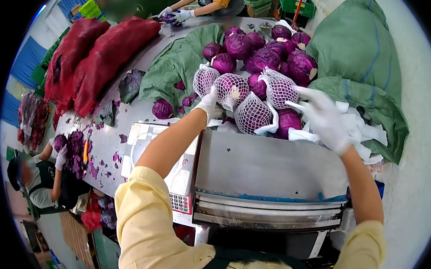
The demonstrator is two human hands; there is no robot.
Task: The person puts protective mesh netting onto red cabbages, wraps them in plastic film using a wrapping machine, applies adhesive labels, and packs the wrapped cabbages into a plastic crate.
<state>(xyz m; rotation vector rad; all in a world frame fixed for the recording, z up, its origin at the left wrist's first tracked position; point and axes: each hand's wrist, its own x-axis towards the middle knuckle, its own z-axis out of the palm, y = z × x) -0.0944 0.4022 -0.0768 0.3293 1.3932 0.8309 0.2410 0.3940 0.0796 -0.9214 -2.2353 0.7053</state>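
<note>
My left hand point(208, 106), in a white glove, rests against the netted red cabbages at the near edge of the pile. It touches a red cabbage in white foam net point(232, 90), beside a smaller netted one point(205, 80); most of its fingers are hidden. My right hand point(325, 121), gloved and blurred by motion, has its fingers stretched apart toward another netted cabbage point(278, 90) and holds nothing visible. A further netted cabbage point(252, 116) sits between my hands. Bare red cabbages point(239, 46) are heaped behind, and white foam nets point(365, 129) lie under and beyond my right hand.
Before me is a metal-topped wrapping machine point(267, 161), with a scale point(175, 169) at its left. Green sacks point(358, 49) bulge at right; red mesh sacks point(103, 57) lie at left. Two co-workers handle cabbage, one at the far side point(216, 4), one at left point(47, 180).
</note>
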